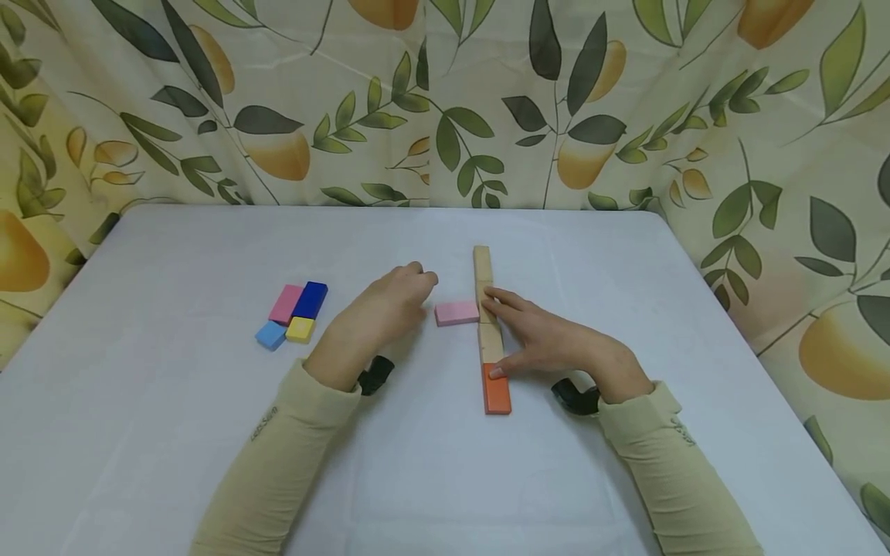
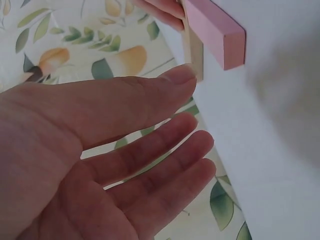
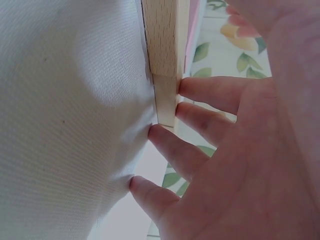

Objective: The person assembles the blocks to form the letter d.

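Well inside the table edges (image 1: 389, 212), the right hand (image 1: 559, 338) touches wooden blocks (image 1: 490, 344).

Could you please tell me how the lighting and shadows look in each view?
Head view: soft, fairly even light, with a faint shadow on the white table beside the left sleeve; left wrist view: a blurry-edged shadow below and right of the pink block; right wrist view: a washed-out bright patch beside the right hand.
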The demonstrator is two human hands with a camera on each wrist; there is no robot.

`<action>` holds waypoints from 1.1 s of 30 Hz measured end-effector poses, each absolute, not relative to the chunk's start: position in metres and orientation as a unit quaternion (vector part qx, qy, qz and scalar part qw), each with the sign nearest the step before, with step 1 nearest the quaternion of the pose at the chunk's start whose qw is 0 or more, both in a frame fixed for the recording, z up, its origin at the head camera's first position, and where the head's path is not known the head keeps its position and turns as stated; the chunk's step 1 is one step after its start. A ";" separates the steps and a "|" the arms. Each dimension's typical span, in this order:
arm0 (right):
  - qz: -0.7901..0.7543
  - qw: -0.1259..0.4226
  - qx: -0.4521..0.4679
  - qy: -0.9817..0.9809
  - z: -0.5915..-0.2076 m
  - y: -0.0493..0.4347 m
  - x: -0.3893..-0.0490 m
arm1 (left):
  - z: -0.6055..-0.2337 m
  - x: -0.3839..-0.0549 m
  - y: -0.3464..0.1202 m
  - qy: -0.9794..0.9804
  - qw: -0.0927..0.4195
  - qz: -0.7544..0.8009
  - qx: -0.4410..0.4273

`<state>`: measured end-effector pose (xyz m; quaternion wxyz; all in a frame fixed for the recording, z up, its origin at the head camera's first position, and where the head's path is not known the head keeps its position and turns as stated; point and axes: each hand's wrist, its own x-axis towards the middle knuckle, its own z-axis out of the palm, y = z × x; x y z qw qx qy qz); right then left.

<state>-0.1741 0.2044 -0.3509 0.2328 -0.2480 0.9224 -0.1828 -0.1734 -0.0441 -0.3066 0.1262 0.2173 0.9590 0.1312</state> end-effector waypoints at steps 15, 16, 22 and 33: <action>-0.181 0.225 -0.262 0.921 -0.352 0.206 -0.174 | -0.302 -0.168 -0.089 0.961 0.107 0.154 0.204; -0.182 0.225 -0.263 0.920 -0.352 0.206 -0.174 | -0.303 -0.168 -0.094 0.961 0.101 0.159 0.205; -0.182 0.225 -0.267 0.919 -0.352 0.206 -0.173 | -0.307 -0.165 -0.116 0.961 0.077 0.180 0.193; -0.179 0.227 -0.261 0.921 -0.353 0.207 -0.173 | -0.298 -0.175 -0.156 0.967 0.102 0.203 0.119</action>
